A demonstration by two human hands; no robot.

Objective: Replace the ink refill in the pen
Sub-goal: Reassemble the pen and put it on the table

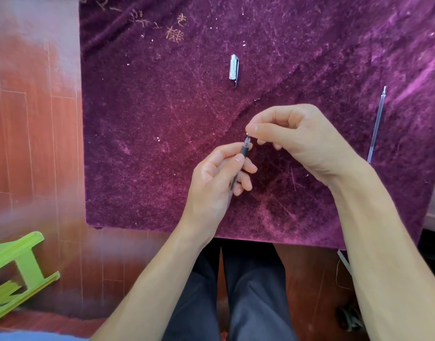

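My work surface is a purple velvet cloth [162,143], worn and lint-flecked; a clear pen cap [233,69] lies on it ahead of me; a clear ink refill [377,124] lies far right, well apart.

A mottled purple cloth [162,119] lies over a reddish-brown plank floor [27,143], beside a lime-green stool [17,267].

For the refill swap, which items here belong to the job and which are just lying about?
Job: dark-gripped pen barrel in left hand; right hand at its tip; clear slender refill tube; clear pen cap.

Lying about: green plastic stool; straw-coloured fibre scraps on purple velvet cloth.
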